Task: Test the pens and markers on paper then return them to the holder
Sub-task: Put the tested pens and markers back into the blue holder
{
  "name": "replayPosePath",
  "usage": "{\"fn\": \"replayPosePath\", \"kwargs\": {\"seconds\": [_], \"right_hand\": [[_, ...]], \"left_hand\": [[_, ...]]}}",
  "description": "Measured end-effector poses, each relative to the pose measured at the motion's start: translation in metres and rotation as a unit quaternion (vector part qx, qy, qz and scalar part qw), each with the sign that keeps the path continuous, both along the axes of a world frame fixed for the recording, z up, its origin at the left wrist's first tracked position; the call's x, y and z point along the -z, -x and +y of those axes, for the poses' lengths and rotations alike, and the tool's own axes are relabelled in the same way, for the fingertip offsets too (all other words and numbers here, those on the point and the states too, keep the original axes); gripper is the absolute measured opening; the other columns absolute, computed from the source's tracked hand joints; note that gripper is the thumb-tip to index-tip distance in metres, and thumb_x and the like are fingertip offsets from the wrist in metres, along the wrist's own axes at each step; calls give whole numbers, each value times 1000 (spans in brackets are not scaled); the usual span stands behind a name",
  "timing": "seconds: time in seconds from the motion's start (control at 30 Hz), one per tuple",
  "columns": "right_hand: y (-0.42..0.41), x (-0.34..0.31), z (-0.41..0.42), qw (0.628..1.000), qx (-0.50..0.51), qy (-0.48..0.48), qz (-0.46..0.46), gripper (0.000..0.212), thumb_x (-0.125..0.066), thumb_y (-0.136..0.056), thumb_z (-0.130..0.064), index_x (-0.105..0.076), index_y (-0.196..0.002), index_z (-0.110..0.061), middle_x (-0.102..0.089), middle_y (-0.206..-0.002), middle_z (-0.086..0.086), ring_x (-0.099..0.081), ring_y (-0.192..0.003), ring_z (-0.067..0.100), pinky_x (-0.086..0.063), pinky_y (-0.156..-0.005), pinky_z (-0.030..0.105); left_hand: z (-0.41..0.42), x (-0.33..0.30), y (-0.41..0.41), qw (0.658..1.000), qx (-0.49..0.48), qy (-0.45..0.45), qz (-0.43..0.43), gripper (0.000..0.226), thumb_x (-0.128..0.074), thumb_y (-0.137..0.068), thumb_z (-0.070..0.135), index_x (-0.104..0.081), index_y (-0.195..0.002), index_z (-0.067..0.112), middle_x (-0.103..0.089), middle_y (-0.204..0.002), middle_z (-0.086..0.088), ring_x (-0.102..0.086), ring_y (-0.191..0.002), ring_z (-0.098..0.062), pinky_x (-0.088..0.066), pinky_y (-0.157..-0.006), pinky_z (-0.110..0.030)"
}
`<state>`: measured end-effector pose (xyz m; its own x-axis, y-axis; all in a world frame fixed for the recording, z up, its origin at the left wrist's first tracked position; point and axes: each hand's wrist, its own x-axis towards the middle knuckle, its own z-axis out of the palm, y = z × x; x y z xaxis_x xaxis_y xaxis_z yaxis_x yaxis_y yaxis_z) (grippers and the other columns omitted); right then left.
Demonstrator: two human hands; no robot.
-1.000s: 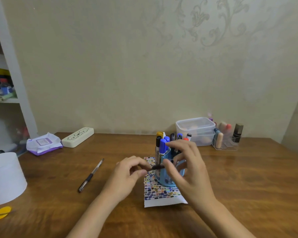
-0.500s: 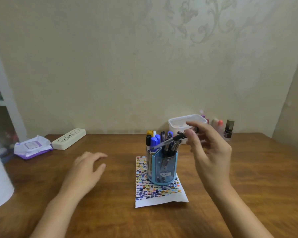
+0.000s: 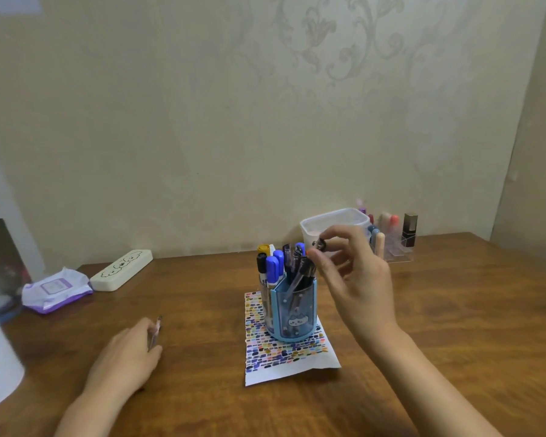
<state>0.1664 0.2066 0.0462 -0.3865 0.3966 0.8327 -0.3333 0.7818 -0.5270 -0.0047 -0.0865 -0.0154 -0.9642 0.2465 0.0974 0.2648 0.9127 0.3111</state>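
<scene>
Blue holder (image 3: 293,310) filled with pens; right grip (image 3: 353,272) pinching a pen top (image 3: 320,245); left grip (image 3: 126,357) holding pen (image 3: 155,332) on wooden surface (image 3: 438,310).

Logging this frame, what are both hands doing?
Left hand: picking up a pen off the table.
Right hand: pinching a black pen into the holder.

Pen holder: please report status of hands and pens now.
Right hand pinches a pen into the holder. Left hand on the loose pen. Nothing blocks.
</scene>
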Motion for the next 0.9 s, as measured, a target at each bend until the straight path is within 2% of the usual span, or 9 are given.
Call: {"fn": "replayPosePath", "kwargs": {"seconds": [0.1, 0.2, 0.37, 0.47, 0.6, 0.67, 0.73, 0.8, 0.9], "right_hand": [[4, 1, -2, 1000, 3, -4, 1, 24, -72, -89, -37, -57, -107, -33, -68, -88, -21, -67, -70, 8, -57, -59, 36], [7, 1, -4, 1000, 10, -21, -3, 22, -72, -89, -34, -60, -107, -33, -64, -90, -26, -64, -68, 7, -54, -59, 30], [12, 8, -9, 996, 28, -79, -36, 20, -67, -91, -37, -63, -110, -31, -60, -103, -15, -59, -69, 9, -54, -57, 35], [15, 15, -11, 988, 48, -119, -86, 23, -65, -90, -39, -67, -112, -32, -56, -113, -13, -57, -71, 6, -54, -58, 31], [17, 21, -11, 979, 57, -143, -131, 34, -72, -89, -32, -65, -123, -37, -55, -122, -14, -46, -74, -3, -44, -60, 16], [16, 22, -12, 979, 55, -148, -131, 37, -72, -91, -29, -63, -126, -37, -55, -123, -15, -47, -75, -2, -46, -59, 17], [12, 21, -15, 982, 51, -137, -120, 39, -70, -92, -29, -60, -129, -37, -54, -121, -17, -49, -74, -2, -47, -59, 15], [6, 19, -19, 986, 50, -123, -99, 32, -67, -92, -33, -60, -123, -32, -54, -111, -15, -48, -71, -4, -38, -60, 4], [-1, 16, -27, 993, -13, -95, -74, 19, -65, -92, -39, -62, -109, -30, -58, -89, -16, -53, -71, -6, -36, -61, 4]], "left_hand": [[7, 1, -4, 999, 19, -18, 23, 28, -61, -92, 26, -48, -116, 32, -60, -93, 11, -58, -95, -12, -49, -79, -32], [17, 2, -9, 995, 66, -67, 47, 21, -61, -93, 24, -53, -110, 34, -58, -85, 12, -56, -85, -3, -48, -74, -29], [34, -2, -22, 967, 132, -201, 86, 21, -57, -97, 18, -59, -97, 39, -52, -92, 11, -61, -77, -5, -52, -73, -33], [43, -8, -32, 944, 180, -251, 115, 24, -54, -98, 20, -59, -101, 43, -52, -92, 10, -57, -73, -1, -44, -67, -25], [51, -16, -44, 931, 223, -269, 110, 27, -54, -99, 20, -59, -107, 45, -59, -86, 15, -54, -76, 5, -38, -63, -16], [54, -18, -48, 927, 231, -280, 95, 31, -55, -98, 19, -59, -108, 48, -60, -87, 16, -55, -81, 6, -38, -64, -12], [55, -20, -48, 918, 235, -309, 77, 37, -58, -97, 18, -60, -108, 54, -58, -96, 17, -56, -90, 2, -41, -72, -13], [57, -24, -49, 898, 252, -356, 55, 38, -62, -95, 21, -61, -110, 56, -55, -99, 15, -57, -93, -8, -47, -78, -23], [65, -38, -59, 849, 310, -427, 8, 36, -65, -84, 24, -68, -110, 48, -56, -92, 9, -59, -83, -19, -52, -70, -34]]}}
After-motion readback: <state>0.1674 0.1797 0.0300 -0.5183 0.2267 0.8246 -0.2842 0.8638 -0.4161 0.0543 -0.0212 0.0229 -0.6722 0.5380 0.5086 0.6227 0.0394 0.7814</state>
